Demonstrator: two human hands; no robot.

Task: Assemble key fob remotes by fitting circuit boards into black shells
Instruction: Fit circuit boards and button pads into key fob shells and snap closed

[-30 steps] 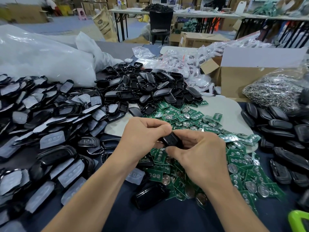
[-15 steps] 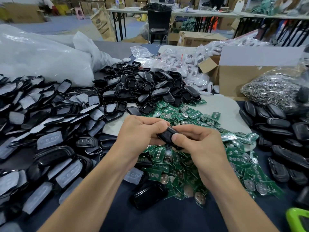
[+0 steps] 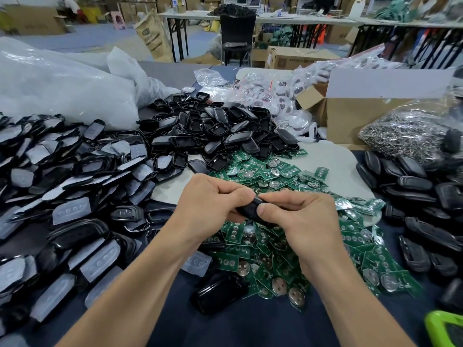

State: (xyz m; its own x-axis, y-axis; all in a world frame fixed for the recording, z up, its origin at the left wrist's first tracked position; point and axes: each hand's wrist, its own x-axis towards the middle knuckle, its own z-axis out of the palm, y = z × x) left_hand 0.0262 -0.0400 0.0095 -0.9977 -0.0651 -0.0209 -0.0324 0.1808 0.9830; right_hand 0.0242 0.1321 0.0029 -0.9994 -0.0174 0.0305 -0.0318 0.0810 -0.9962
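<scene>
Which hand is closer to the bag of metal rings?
Right. The right hand is left of the bag of metal rings and nearer the camera. The left hand is farther left, across the black shell that both hands pinch.

Far behind, you see a black chair (image 3: 238,33), long white tables (image 3: 288,19), brown boxes (image 3: 32,20) and a grey floor (image 3: 100,38).

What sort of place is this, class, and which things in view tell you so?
Likely a factory assembly workshop: heaps of black shells and green circuit boards cover the table, with cardboard boxes and more work tables behind.
</scene>
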